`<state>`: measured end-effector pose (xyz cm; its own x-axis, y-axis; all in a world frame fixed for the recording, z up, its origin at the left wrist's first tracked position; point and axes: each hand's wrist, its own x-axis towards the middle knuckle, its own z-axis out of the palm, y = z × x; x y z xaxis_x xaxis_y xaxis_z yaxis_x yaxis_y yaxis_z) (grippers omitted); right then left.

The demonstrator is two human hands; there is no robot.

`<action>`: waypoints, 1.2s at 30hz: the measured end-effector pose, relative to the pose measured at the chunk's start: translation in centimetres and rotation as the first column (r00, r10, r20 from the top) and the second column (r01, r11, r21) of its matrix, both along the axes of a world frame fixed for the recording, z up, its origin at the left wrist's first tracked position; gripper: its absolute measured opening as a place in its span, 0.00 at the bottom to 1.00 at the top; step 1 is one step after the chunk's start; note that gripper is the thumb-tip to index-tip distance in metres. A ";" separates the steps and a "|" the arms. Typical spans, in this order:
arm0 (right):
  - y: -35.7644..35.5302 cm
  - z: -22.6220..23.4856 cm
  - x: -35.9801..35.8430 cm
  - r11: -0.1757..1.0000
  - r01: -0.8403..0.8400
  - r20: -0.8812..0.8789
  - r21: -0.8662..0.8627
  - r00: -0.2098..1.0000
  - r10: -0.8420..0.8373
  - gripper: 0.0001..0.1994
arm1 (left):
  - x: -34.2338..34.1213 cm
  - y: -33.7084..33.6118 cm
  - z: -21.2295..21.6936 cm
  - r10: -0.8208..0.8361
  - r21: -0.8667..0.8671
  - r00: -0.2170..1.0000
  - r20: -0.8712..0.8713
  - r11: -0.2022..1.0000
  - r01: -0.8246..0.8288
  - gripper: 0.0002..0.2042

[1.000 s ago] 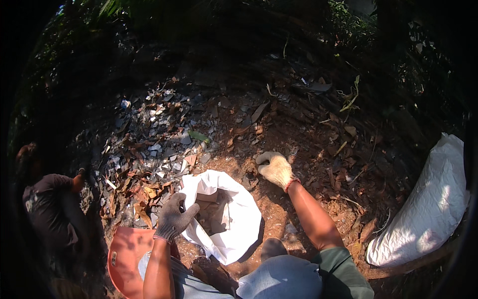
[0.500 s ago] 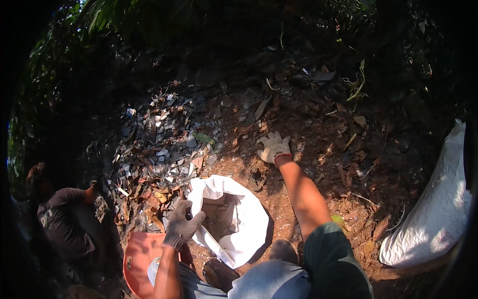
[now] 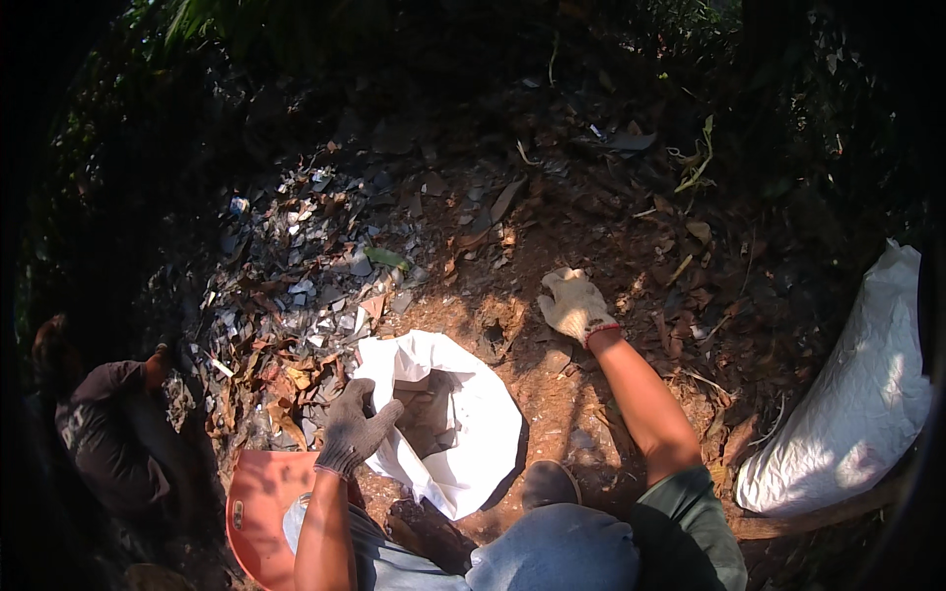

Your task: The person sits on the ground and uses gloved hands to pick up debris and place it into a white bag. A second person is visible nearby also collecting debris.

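Note:
My left hand (image 3: 357, 430), in a dark grey knit glove, grips the rim of a white sack (image 3: 490, 419) with thumb and fingers closed over its left edge. The sack stands open in front of me, and flat grey shards (image 3: 426, 412) lie inside it. Beyond the sack to the right, my right hand (image 3: 574, 305), in a cream knit glove with a red cuff, is low over the brown soil. Its fingers are curled; whatever they may hold is hidden beneath the glove.
Broken shards (image 3: 305, 281) and dry leaves cover the ground ahead and left. An orange plastic seat (image 3: 258, 502) is by my left leg. Another person (image 3: 113, 428) crouches at the far left. A full white sack (image 3: 847, 404) leans at the right, beside a wooden log (image 3: 823, 522).
My right hand has shifted right and slightly nearer, and its spread fingers have curled in. My left hand stays on the sack's rim. The whole view has shifted a little.

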<state>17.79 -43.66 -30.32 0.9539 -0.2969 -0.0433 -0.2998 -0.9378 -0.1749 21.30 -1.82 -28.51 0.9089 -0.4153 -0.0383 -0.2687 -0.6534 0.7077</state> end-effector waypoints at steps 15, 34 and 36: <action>4.4 -6.2 -8.6 0.950 -0.100 0.025 -0.295 0.993 0.112 0.26 | 0.1 1.1 0.4 -0.015 0.025 1.000 -0.019 1.000 0.015 0.24; 5.0 -2.2 -10.0 1.000 -0.004 0.290 -0.017 0.957 0.009 0.07 | -0.1 -0.1 0.8 0.004 0.030 1.000 -0.017 1.000 -0.003 0.23; 5.9 -1.6 -10.4 0.996 0.059 0.419 0.062 0.905 -0.080 0.08 | 0.0 0.6 0.9 0.007 0.034 1.000 0.006 0.999 -0.007 0.24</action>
<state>7.36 -37.73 -31.88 0.8636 -0.3708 0.3416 -0.2531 -0.9048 -0.3424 21.31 -1.19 -27.66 0.9120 -0.4075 -0.0472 -0.2680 -0.6790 0.6835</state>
